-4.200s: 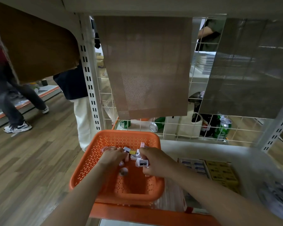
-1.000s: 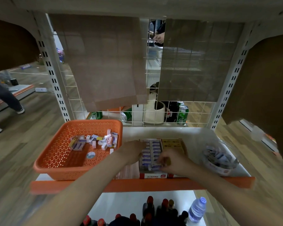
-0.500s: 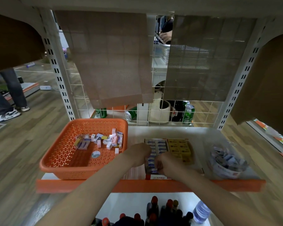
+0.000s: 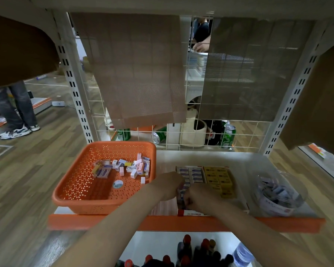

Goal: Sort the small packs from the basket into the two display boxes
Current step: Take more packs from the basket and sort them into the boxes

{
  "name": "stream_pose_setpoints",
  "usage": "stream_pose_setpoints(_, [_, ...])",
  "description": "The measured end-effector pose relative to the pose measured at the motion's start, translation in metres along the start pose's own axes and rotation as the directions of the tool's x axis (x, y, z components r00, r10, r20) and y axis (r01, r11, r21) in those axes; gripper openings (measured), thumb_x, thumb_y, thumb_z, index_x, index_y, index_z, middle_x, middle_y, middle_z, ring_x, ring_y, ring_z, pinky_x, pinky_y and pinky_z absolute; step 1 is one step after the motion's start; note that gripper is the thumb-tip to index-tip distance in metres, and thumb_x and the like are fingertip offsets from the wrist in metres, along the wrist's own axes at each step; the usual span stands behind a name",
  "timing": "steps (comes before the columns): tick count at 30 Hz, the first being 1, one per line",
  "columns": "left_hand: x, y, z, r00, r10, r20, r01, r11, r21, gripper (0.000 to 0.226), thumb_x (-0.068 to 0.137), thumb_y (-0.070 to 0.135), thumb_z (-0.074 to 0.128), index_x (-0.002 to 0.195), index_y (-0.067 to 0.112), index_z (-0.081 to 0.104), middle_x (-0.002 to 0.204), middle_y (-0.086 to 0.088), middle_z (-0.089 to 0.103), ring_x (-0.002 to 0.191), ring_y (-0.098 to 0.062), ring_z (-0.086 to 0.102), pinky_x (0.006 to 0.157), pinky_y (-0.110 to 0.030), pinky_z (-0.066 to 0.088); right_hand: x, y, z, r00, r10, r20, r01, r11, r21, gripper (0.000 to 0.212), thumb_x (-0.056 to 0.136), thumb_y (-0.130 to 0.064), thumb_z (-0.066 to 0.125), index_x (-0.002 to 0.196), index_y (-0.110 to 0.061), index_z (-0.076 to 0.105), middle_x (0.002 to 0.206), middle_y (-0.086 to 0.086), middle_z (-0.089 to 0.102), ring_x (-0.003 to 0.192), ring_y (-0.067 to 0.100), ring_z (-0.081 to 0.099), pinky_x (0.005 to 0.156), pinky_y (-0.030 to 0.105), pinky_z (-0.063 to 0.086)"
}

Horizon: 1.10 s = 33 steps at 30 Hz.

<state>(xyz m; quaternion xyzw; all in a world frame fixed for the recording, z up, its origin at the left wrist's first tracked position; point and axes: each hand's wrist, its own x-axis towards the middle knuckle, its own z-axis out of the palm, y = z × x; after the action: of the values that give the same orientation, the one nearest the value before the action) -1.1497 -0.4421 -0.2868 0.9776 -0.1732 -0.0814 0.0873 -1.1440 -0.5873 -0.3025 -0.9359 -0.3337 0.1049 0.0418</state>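
Left hand (image 4: pixel 169 185): knuckles up over the near end of the blue-and-white display box (image 4: pixel 191 173), fingers curled down among its packs; whether they pinch one, I cannot tell.
Right hand (image 4: pixel 200 198): just beside the left, fingers curled at the same spot; hold equally unclear.
Yellow display box (image 4: pixel 219 179): touching the first box's right side.
Basket (image 4: pixel 81 191): left of the boxes, with loose small packs (image 4: pixel 123 167) at its far end.

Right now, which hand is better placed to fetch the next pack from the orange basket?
Left, probably: the left hand is at the left edge of the blue-pack display box, beside the orange basket; the right hand sits farther right.
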Motion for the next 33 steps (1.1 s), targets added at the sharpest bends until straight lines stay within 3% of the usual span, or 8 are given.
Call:
stream_pose_setpoints(6, [-0.004, -0.004, -0.011, 0.997, 0.028, -0.072, -0.028, 1.0, -0.008, 0.027, 0.094, 0.015, 0.049, 0.12, 0.01, 0.057, 0.12, -0.011, 0.058, 0.108, -0.025, 0.056, 0.079, -0.025, 0.039, -0.003, 0.002, -0.016, 0.998, -0.066, 0.008, 0.066, 0.998, -0.004, 0.018, 0.09, -0.027, 0.062, 0.101, -0.016, 0.071, 0.099, 0.003, 0.07, 0.09, 0.018, 0.062, 0.076, 0.026, 0.047])
stream_pose_setpoints(11, [-0.017, -0.024, -0.035, 0.951, 0.032, -0.308, -0.038, 0.999, -0.014, 0.029, 0.095, 0.015, 0.046, 0.124, 0.014, 0.053, 0.123, -0.004, 0.057, 0.105, -0.021, 0.057, 0.082, -0.024, 0.043, 0.002, 0.0, -0.038, 0.991, -0.028, -0.132, 0.034, 0.999, 0.041, 0.017, 0.089, -0.028, 0.063, 0.1, -0.017, 0.07, 0.099, -0.003, 0.069, 0.078, 0.006, 0.054, 0.072, 0.022, 0.043])
stream_pose_setpoints(16, [-0.036, -0.067, -0.05, 0.916, -0.11, -0.386, 0.138, 0.989, 0.046, 0.028, 0.094, 0.014, 0.047, 0.121, 0.017, 0.055, 0.12, -0.003, 0.061, 0.104, -0.021, 0.06, 0.084, -0.028, 0.049, 0.026, -0.024, -0.058, 0.957, -0.06, -0.284, 0.069, 0.997, 0.023, 0.017, 0.092, -0.033, 0.057, 0.089, -0.019, 0.066, 0.085, -0.005, 0.062, 0.076, 0.008, 0.049, 0.068, 0.025, 0.035])
stream_pose_setpoints(20, [-0.056, -0.103, -0.05, 0.9, -0.275, -0.337, 0.325, 0.941, 0.098, 0.029, 0.093, 0.016, 0.05, 0.122, 0.019, 0.051, 0.118, -0.001, 0.059, 0.102, -0.019, 0.061, 0.081, -0.029, 0.053, 0.053, -0.052, -0.063, 0.931, -0.092, -0.353, 0.1, 0.995, 0.005, 0.016, 0.091, -0.026, 0.053, 0.092, -0.016, 0.065, 0.093, -0.002, 0.065, 0.08, 0.014, 0.057, 0.06, 0.023, 0.033])
stream_pose_setpoints(24, [-0.071, -0.13, -0.039, 0.887, -0.362, -0.288, 0.409, 0.904, 0.125, 0.035, 0.093, 0.017, 0.049, 0.128, 0.019, 0.047, 0.122, -0.002, 0.055, 0.102, -0.023, 0.061, 0.083, -0.038, 0.054, 0.084, -0.078, -0.058, 0.946, -0.126, -0.297, 0.116, 0.992, -0.052, 0.016, 0.088, -0.019, 0.056, 0.1, -0.017, 0.066, 0.107, 0.004, 0.066, 0.098, 0.023, 0.061, 0.077, 0.026, 0.039])
stream_pose_setpoints(29, [-0.077, -0.152, -0.022, 0.88, -0.341, -0.331, 0.416, 0.889, 0.191, 0.03, 0.096, 0.018, 0.04, 0.124, 0.022, 0.052, 0.122, -0.001, 0.058, 0.114, -0.02, 0.055, 0.089, -0.031, 0.046, 0.114, -0.1, -0.044, 0.981, -0.135, -0.138, 0.11, 0.979, -0.173, 0.027, 0.085, -0.011, 0.059, 0.111, -0.014, 0.066, 0.113, 0.009, 0.062, 0.11, 0.027, 0.053, 0.092, 0.033, 0.038])
stream_pose_setpoints(33, [-0.076, -0.164, -0.017, 0.884, -0.361, -0.296, 0.419, 0.894, 0.159, 0.025, 0.096, 0.017, 0.041, 0.119, 0.02, 0.052, 0.121, 0.0, 0.058, 0.11, -0.019, 0.056, 0.08, -0.03, 0.05, 0.129, -0.107, -0.035, 0.994, -0.092, -0.065, 0.072, 0.964, -0.257, 0.024, 0.089, -0.009, 0.054, 0.112, -0.009, 0.061, 0.116, 0.014, 0.059, 0.114, 0.03, 0.05, 0.102, 0.036, 0.034])
